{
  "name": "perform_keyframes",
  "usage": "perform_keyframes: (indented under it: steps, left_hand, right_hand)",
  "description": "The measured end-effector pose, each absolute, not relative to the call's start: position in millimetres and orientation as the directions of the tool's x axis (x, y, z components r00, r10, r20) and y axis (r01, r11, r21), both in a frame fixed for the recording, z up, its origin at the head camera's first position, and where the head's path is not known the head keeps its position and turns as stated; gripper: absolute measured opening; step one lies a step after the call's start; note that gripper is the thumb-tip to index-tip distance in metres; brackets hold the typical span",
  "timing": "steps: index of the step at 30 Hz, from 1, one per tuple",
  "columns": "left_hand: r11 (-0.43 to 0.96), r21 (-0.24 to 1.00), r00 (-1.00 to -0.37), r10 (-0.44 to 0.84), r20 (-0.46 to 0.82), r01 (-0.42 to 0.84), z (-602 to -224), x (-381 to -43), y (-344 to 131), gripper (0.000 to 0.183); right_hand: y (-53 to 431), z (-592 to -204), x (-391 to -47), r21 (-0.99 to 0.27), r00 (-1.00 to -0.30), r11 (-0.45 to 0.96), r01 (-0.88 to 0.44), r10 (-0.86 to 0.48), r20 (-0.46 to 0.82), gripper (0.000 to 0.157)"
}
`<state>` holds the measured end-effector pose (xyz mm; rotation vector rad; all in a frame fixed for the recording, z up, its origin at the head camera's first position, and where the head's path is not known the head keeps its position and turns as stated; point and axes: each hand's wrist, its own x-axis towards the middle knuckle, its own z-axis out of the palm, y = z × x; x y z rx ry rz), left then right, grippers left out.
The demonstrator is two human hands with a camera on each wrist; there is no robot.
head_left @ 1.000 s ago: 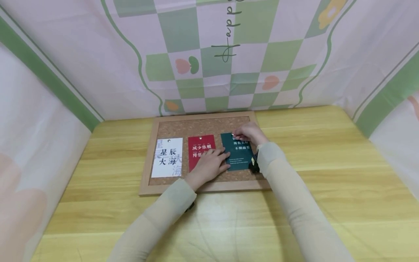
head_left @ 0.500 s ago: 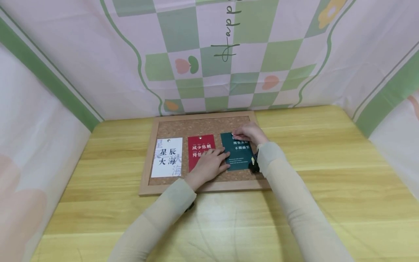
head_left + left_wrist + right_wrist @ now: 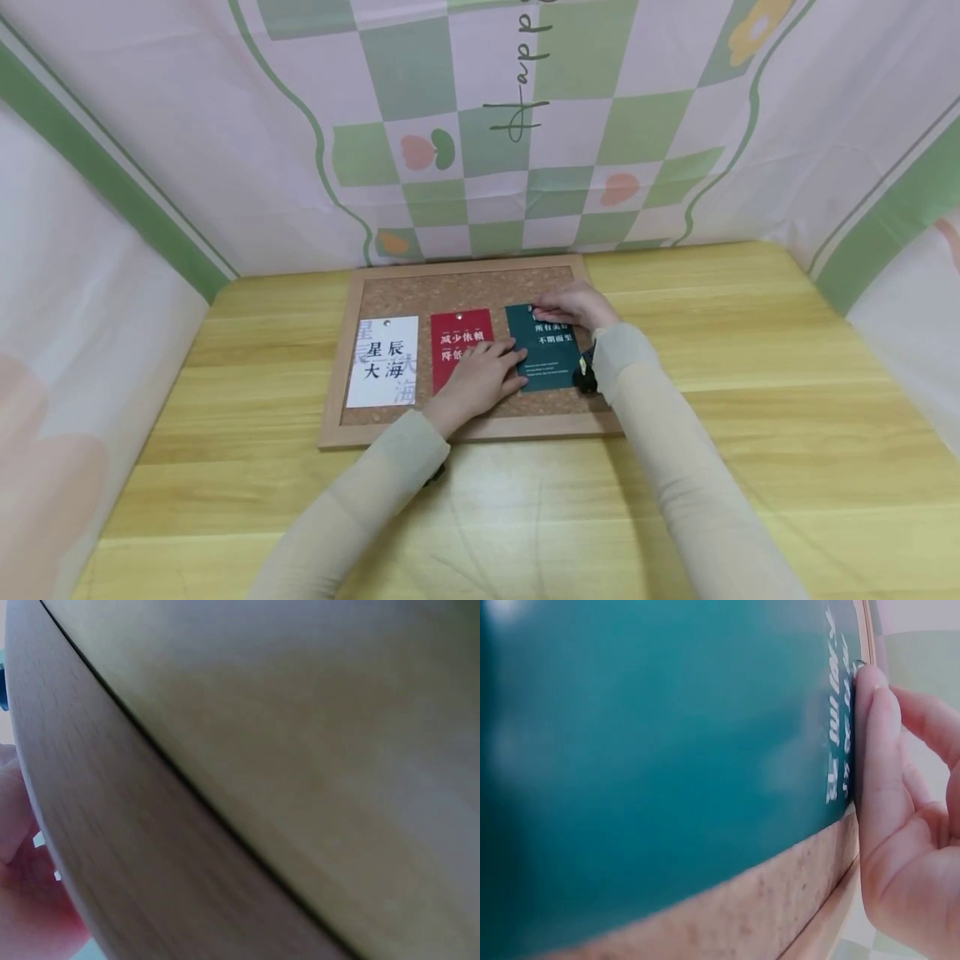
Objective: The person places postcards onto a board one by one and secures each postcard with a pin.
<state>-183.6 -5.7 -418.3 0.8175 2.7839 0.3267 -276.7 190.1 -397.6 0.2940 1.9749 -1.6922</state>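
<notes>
A corkboard with a wooden frame lies on the table. On it is a dark green card with white writing. My right hand is at the card's top edge, its thumb and finger pinching at a small silver thumbtack. In the right wrist view the fingertips meet at this tack. My left hand lies spread with its fingertips on the green card's left edge, covering part of a red card. The left wrist view shows mostly frame and table, with part of a hand at its edge.
A white card with black characters sits at the board's left, a silver tack at its top. Another tack tops the red card. The wooden table extends around the board. A patterned cloth hangs behind the board.
My right hand has shifted very slightly to the right at the green card's top edge. The left hand and the cards look unmoved.
</notes>
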Motion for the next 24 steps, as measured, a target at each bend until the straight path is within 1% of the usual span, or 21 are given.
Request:
perform_keyframes:
  steps: [10, 15, 20, 21, 24]
  left_hand:
    - [0.819, 0.266, -0.821, 0.555, -0.135, 0.509, -418.0, -181.9, -5.9, 0.053]
    - [0.817, 0.263, -0.821, 0.557, -0.130, 0.513, -419.2, -182.2, -5.8, 0.053]
    - [0.815, 0.272, -0.820, 0.557, -0.129, 0.511, -419.5, -183.0, -6.0, 0.053]
    - [0.815, 0.272, -0.820, 0.558, -0.127, 0.512, -419.5, -183.1, -6.1, 0.053]
    - [0.815, 0.271, -0.821, 0.557, -0.126, 0.512, -419.8, -182.9, -6.1, 0.053]
  right_hand:
    - [183.8, -394.8, -274.3, -0.854, -0.851, 0.212, 0.475, -0.139, -0.507, 0.043]
    - [180.2, -390.9, -274.0, -0.841, -0.861, 0.297, 0.453, -0.102, -0.499, 0.039]
    - [178.3, -386.6, -274.3, -0.824, -0.870, 0.371, 0.429, -0.077, -0.487, 0.012]
    - [178.1, -386.5, -274.4, -0.825, -0.872, 0.368, 0.428, -0.073, -0.485, 0.010]
    - [177.5, -386.6, -274.9, -0.824, -0.871, 0.366, 0.432, -0.067, -0.487, 0.008]
